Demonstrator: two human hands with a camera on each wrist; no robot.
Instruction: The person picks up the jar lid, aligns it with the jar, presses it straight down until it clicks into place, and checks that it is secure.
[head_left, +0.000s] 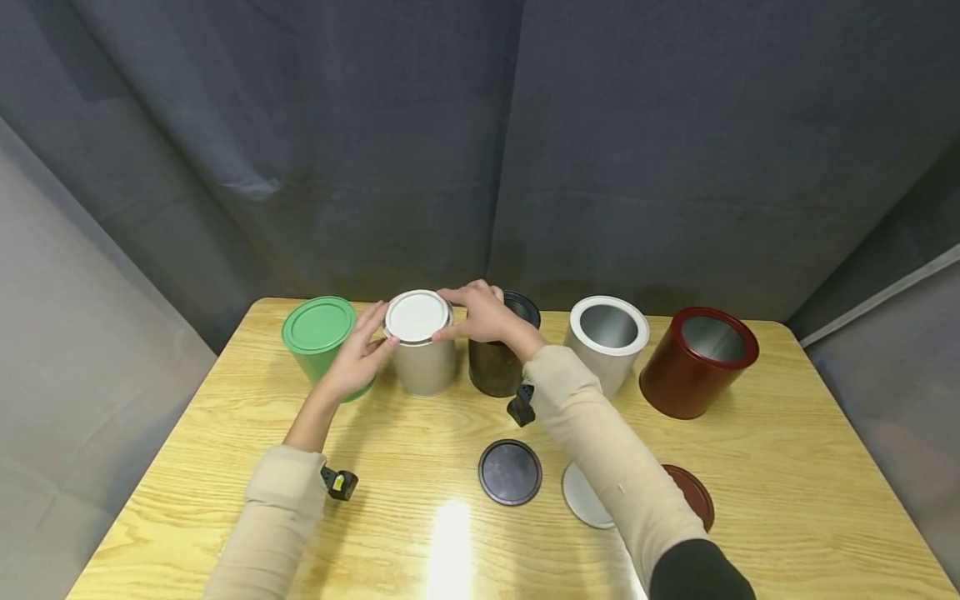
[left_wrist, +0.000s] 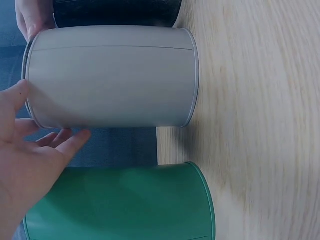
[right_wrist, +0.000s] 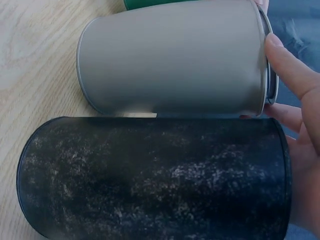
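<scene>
A round white lid [head_left: 417,316] sits on top of a beige can [head_left: 425,371], slightly uneven, with a narrow gap at the rim in the right wrist view. On its left side my left hand [head_left: 357,357] grips the lid's edge, thumb in front and fingers farther back along the can's upper side. From the right, my right hand [head_left: 486,314] holds the opposite edge between thumb and fingers. That hand reaches over a black can [head_left: 492,367], partly covering it. A green can [head_left: 315,362] with a green lid [head_left: 319,324] stands left of my left hand.
To the right stand an open white can [head_left: 596,354] and an open dark red can [head_left: 675,379]. A black lid [head_left: 510,472], a whitish lid [head_left: 585,497] and a dark red lid [head_left: 693,496] lie nearer on the wooden table [head_left: 810,500]; my right sleeve partly covers the latter two.
</scene>
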